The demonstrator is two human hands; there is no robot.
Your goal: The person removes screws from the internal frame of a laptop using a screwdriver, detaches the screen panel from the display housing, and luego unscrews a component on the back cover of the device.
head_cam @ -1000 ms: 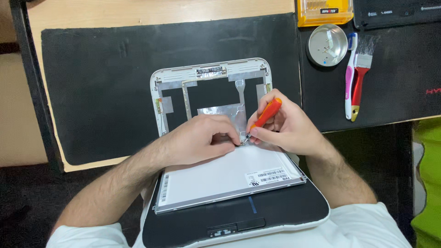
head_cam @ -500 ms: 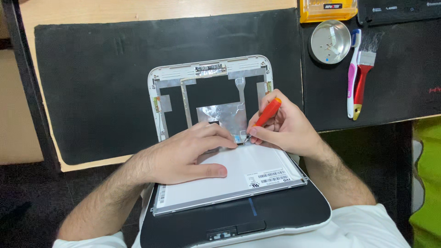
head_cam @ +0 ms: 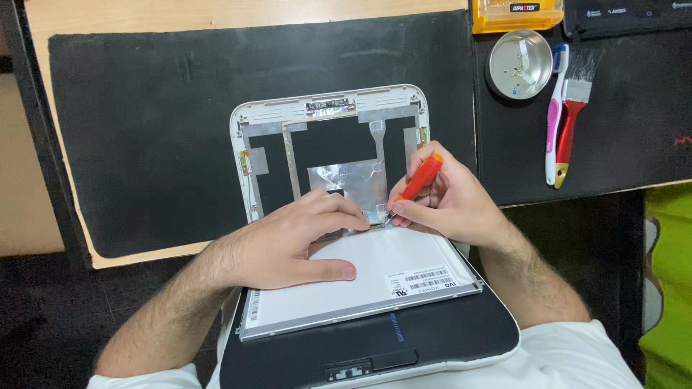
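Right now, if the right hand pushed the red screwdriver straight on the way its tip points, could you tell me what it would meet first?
The right hand aims the red screwdriver down and to the left. Its tip is already at the top edge of the screen panel, right by the fingertips of the left hand, so those fingertips probably come first, though depth is unclear.

left grip (head_cam: pixel 288 241) flat on screen panel (head_cam: pixel 375 277), right grip (head_cam: pixel 440 205) just right of it, pinching screwdriver (head_cam: pixel 417 184) with tip down at panel's far edge. beyond both, open lid shell (head_cam: pixel 328 108) on mat (head_cam: pixel 144 122) on counter (head_cam: pixel 216 11). far right of right grip: round dish (head_cam: pixel 519 65), toothbrush (head_cam: pixel 553 115), brush (head_cam: pixel 569 122) side by side.
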